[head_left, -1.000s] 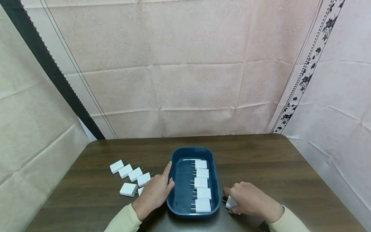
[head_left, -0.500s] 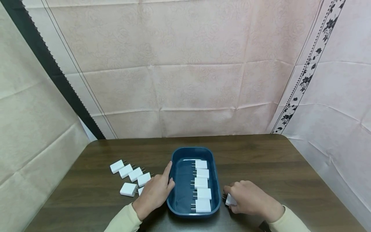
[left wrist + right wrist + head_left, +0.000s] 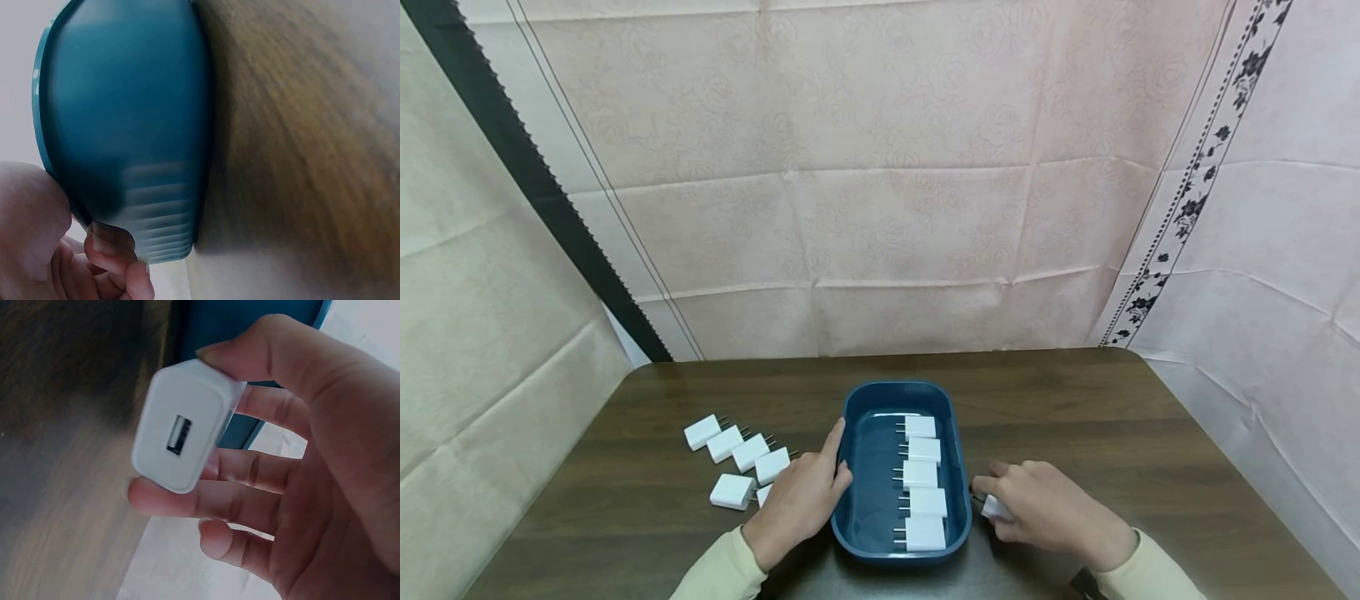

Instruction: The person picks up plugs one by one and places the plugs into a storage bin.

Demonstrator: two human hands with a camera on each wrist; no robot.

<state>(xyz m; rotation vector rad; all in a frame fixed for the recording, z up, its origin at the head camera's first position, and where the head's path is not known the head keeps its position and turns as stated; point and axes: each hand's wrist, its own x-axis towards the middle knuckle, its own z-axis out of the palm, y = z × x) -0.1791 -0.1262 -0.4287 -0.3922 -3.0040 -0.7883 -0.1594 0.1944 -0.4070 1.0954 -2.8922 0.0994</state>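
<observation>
My left hand (image 3: 801, 498) holds the left rim of a dark blue tray (image 3: 859, 540). In the left wrist view its thumb is at the rim, and curled fingers (image 3: 109, 247) lie by the outer wall. To the right of the tray, my right hand (image 3: 1048, 507) pinches a white USB charger (image 3: 996, 507) between thumb and fingers. Close up, the charger's USB port (image 3: 179, 435) faces the right wrist camera, while the head view shows its prongs pointing left to the tray. Inside the tray, several white chargers (image 3: 922, 475) form a column along the right side, prongs leftward.
Several more white chargers (image 3: 750, 452) lie on the wooden table (image 3: 1075, 408) left of the tray, one partly hidden by my left hand. Pale patterned cloth (image 3: 910, 225) hangs behind the table and at both sides.
My right hand has shifted slightly up and left in the head view, carrying the charger closer to the tray. The left hand and the tray stay put.
</observation>
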